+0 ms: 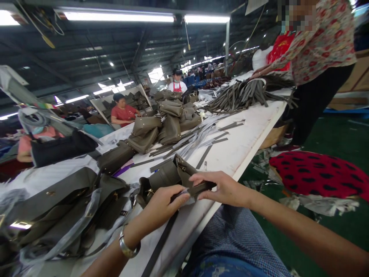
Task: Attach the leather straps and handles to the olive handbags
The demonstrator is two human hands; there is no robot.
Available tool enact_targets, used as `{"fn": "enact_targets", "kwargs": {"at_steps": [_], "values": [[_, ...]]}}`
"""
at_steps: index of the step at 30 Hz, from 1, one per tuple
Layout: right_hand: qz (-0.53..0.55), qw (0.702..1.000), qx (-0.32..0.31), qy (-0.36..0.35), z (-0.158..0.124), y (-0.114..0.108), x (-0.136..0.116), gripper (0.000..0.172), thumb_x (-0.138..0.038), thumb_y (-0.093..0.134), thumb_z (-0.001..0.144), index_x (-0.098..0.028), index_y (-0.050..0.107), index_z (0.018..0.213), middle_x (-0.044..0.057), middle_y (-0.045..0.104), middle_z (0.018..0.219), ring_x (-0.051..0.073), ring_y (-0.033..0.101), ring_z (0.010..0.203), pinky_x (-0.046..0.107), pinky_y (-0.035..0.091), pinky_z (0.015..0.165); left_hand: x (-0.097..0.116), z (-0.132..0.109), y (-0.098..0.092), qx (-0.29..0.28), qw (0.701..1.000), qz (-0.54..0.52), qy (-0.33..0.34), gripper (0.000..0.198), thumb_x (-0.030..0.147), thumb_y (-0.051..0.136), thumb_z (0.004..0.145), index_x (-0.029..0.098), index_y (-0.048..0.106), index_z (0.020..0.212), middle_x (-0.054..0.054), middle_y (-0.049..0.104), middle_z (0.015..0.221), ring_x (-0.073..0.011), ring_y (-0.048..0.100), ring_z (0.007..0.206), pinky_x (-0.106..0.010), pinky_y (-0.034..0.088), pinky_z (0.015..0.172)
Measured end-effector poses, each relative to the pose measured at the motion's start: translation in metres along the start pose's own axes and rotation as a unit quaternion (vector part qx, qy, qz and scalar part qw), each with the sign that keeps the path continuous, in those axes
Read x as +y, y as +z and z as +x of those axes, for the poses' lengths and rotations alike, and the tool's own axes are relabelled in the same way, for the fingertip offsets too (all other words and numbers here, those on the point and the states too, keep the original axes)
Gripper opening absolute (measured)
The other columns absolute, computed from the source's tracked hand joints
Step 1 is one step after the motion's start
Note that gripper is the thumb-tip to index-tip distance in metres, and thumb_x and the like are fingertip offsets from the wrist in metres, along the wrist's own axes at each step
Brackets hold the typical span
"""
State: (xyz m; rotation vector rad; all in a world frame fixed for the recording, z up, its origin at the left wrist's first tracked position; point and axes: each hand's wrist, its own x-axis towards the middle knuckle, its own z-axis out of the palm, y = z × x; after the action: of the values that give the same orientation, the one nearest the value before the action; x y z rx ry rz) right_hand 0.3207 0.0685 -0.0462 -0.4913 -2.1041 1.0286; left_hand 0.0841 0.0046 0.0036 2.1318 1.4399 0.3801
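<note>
Just above the table's near edge, my left hand (168, 202) and my right hand (220, 188) grip a dark olive strap (198, 188) between thumbs and fingers. Some clear plastic wrap shows at the strap by my left thumb. A long dark length of strap (161, 246) hangs below my left hand across the table edge. Right behind my hands lies an olive handbag (164, 175) with metal fittings, partly covered by my left hand. Which part of the strap each fingertip presses is partly hidden.
Olive handbags (171, 129) are heaped along the white table (245, 134), with loose strips between. More bags (57, 204) and plastic-wrapped straps lie at left. A bundle of straps (245, 94) lies by a standing person (325, 46). A red spotted stool cushion (317, 173) is at right.
</note>
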Motion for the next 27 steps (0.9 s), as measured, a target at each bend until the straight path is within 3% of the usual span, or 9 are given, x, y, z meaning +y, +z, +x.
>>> {"fn": "enact_targets", "kwargs": {"at_steps": [2, 4, 8, 12, 14, 20, 27], "values": [[0.01, 1.0, 0.01, 0.015, 0.004, -0.001, 0.004, 0.052, -0.033, 0.075, 0.08, -0.025, 0.06, 0.129, 0.004, 0.071, 0.108, 0.02, 0.065, 0.1, 0.031, 0.049, 0.092, 0.002, 0.006, -0.006, 0.001, 1.0, 0.004, 0.001, 0.036, 0.046, 0.046, 0.097, 0.018, 0.063, 0.081, 0.002, 0.062, 0.073, -0.014, 0.056, 0.069, -0.023, 0.036, 0.062], [0.046, 0.997, 0.039, 0.056, 0.005, -0.005, 0.013, 0.041, -0.036, 0.074, 0.081, -0.022, 0.066, 0.119, 0.004, 0.071, 0.102, 0.019, 0.065, 0.093, 0.03, 0.051, 0.085, 0.0, 0.009, -0.014, 0.01, 1.0, 0.004, -0.01, 0.036, 0.045, 0.046, 0.097, 0.018, 0.062, 0.081, 0.002, 0.062, 0.072, -0.0145, 0.057, 0.07, -0.023, 0.037, 0.064], [0.191, 0.968, 0.076, 0.145, 0.006, -0.012, 0.031, 0.033, -0.045, 0.07, 0.082, -0.014, 0.072, 0.093, 0.004, 0.068, 0.076, 0.015, 0.062, 0.069, 0.029, 0.052, 0.068, -0.003, 0.01, -0.031, 0.017, 1.0, -0.002, -0.018, 0.036, 0.045, 0.045, 0.097, 0.018, 0.063, 0.082, 0.001, 0.063, 0.073, -0.0145, 0.057, 0.07, -0.023, 0.038, 0.065], [0.26, 0.95, 0.1, 0.142, 0.009, -0.01, 0.04, 0.05, -0.044, 0.075, 0.078, -0.018, 0.066, 0.12, 0.002, 0.068, 0.08, 0.014, 0.062, 0.067, 0.03, 0.054, 0.068, -0.003, 0.016, -0.037, 0.02, 0.999, 0.032, -0.014, 0.039, 0.046, 0.043, 0.096, 0.017, 0.062, 0.079, 0.001, 0.06, 0.07, -0.0146, 0.054, 0.069, -0.023, 0.037, 0.063], [0.258, 0.952, 0.105, 0.123, 0.011, -0.009, 0.043, 0.06, -0.041, 0.077, 0.077, -0.022, 0.061, 0.131, 0.001, 0.068, 0.085, 0.013, 0.063, 0.069, 0.03, 0.055, 0.069, -0.003, 0.019, -0.038, 0.016, 0.999, 0.038, -0.015, 0.039, 0.047, 0.042, 0.096, 0.017, 0.064, 0.083, 0.001, 0.061, 0.073, -0.015, 0.054, 0.07, -0.024, 0.038, 0.063], [0.181, 0.97, 0.119, 0.109, 0.013, -0.01, 0.051, 0.046, -0.042, 0.076, 0.077, -0.019, 0.072, 0.116, 0.003, 0.069, 0.085, 0.017, 0.065, 0.075, 0.032, 0.055, 0.075, -0.002, 0.022, -0.037, 0.02, 0.998, 0.048, -0.02, 0.038, 0.047, 0.044, 0.096, 0.017, 0.066, 0.09, 0.0, 0.063, 0.078, -0.0154, 0.055, 0.073, -0.025, 0.038, 0.065], [0.172, 0.97, 0.135, 0.107, 0.012, -0.01, 0.066, 0.048, -0.045, 0.076, 0.076, -0.019, 0.073, 0.116, 0.004, 0.07, 0.087, 0.018, 0.066, 0.076, 0.033, 0.056, 0.075, 0.0, 0.029, -0.036, 0.019, 0.997, 0.066, -0.018, 0.041, 0.049, 0.043, 0.096, 0.018, 0.068, 0.089, -0.001, 0.065, 0.078, -0.0162, 0.058, 0.073, -0.024, 0.041, 0.066]]}}
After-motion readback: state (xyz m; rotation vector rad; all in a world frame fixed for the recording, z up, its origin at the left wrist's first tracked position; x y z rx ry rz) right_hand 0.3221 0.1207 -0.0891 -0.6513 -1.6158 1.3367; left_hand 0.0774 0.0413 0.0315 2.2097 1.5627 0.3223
